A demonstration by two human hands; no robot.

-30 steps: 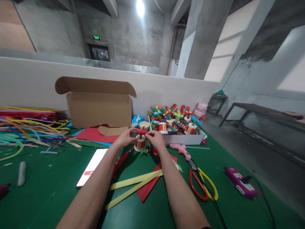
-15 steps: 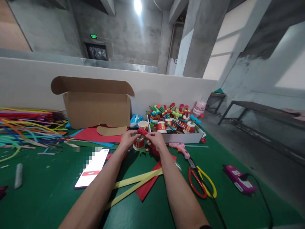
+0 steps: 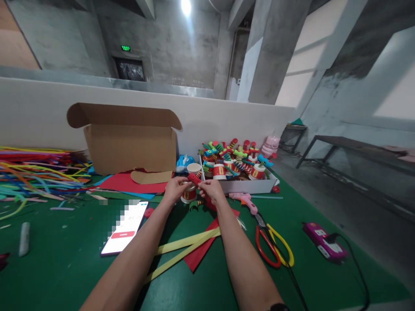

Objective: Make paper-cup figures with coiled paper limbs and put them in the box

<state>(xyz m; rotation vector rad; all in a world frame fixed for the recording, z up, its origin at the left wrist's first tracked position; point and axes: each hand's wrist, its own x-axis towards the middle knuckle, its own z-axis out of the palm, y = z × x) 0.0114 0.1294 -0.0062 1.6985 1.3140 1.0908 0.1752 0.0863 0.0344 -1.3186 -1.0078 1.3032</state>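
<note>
Both my hands meet over a small paper-cup craft (image 3: 189, 194) with a red band, standing on the green table (image 3: 65, 268). My left hand (image 3: 175, 188) is closed round the cup's left side. My right hand (image 3: 210, 190) pinches a short red roll (image 3: 193, 178) that sits tilted on top of the cup. An empty paper cup (image 3: 194, 168) stands just behind.
A white tray (image 3: 246, 186) of several finished crafts lies behind right. An open cardboard box (image 3: 129, 144), pipe cleaners (image 3: 35, 172), a phone (image 3: 125, 227), a pink glue gun (image 3: 244, 200), scissors (image 3: 270, 246), red and yellow paper strips (image 3: 188, 248) and a purple device (image 3: 324, 245) surround my arms.
The red roll on the cup has gone from level to tilted. My hands and the view have shifted slightly left.
</note>
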